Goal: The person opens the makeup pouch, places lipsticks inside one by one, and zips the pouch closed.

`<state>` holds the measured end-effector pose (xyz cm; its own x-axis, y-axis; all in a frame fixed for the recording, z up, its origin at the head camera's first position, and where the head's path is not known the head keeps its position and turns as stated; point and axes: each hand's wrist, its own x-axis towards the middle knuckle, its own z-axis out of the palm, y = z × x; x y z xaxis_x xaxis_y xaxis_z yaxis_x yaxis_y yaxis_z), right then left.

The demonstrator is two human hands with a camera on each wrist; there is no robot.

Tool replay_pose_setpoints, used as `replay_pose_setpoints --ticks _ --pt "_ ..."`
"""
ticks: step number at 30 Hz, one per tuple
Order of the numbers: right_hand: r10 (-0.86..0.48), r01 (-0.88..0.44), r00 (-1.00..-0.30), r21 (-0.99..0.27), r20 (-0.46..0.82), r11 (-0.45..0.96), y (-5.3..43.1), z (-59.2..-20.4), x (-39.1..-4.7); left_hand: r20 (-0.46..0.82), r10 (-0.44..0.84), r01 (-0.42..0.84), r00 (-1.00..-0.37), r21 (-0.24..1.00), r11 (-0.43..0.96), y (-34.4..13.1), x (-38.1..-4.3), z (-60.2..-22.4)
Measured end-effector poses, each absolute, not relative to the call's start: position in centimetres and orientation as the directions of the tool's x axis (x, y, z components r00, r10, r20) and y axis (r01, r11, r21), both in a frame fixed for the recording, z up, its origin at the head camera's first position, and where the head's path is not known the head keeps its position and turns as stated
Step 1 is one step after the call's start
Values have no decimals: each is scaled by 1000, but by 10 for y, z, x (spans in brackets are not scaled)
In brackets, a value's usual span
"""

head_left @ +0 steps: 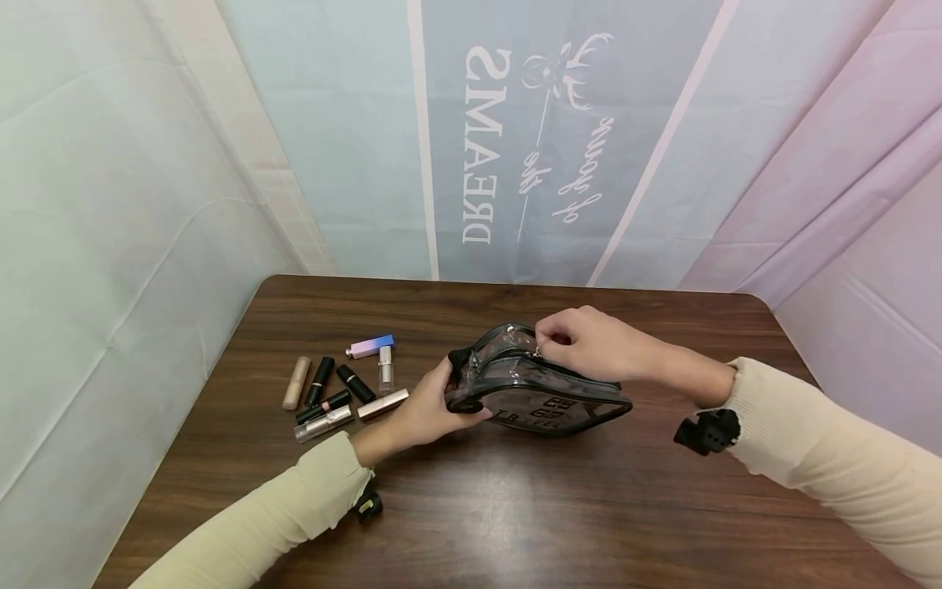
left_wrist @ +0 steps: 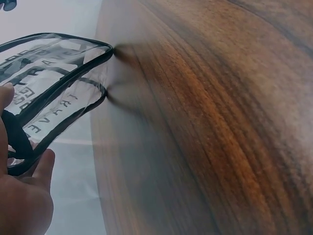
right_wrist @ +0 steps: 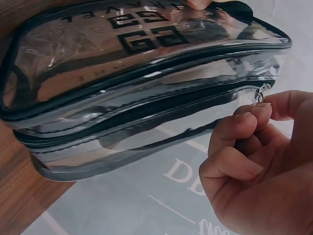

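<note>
A clear pouch with black edging and black lettering (head_left: 559, 406) is held tilted over the table, in the middle of the head view. My left hand (head_left: 430, 406) grips its left end, thumb on the near panel and fingers round the far side. At the pouch's top, my right hand (head_left: 589, 342) pinches a small metal zipper pull (right_wrist: 260, 94) between thumb and forefinger. In the right wrist view, the pull sits at one end of the dark zipper (right_wrist: 146, 108), and the other fingers curl in. The left wrist view shows the transparent pouch (left_wrist: 58, 88) from its side.
Left of the pouch, several lipstick tubes lie on the brown wooden table (head_left: 478, 515). Among them are a pink-and-blue tube (head_left: 370, 347), a beige tube (head_left: 297, 383), a black tube (head_left: 320, 381) and a clear-capped tube (head_left: 386, 368). Printed cloth (head_left: 361, 164) hangs behind the table.
</note>
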<state>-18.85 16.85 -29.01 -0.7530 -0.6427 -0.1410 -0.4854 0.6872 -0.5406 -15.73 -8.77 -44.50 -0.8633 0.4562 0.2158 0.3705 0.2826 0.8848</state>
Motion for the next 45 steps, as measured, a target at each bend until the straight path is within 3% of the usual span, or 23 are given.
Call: replay_pose_setpoints --ticks 15,26,36,45 --pt "-616 -470 -774 -519 -147 714 168 -303 -185 199 421 362 -885 863 353 -91 -154 -448" --pt "-603 -446 -795 -609 -66 656 167 -315 -184 190 423 357 -886 862 360 -96 -154 -452" --pt "-590 -420 -804 -635 -70 648 162 -319 -181 263 416 375 -871 901 216 -96 -153 -450" --pt "-591 -423 -804 -636 -65 645 161 -318 -184 271 375 370 -886 902 224 -100 -152 -449"
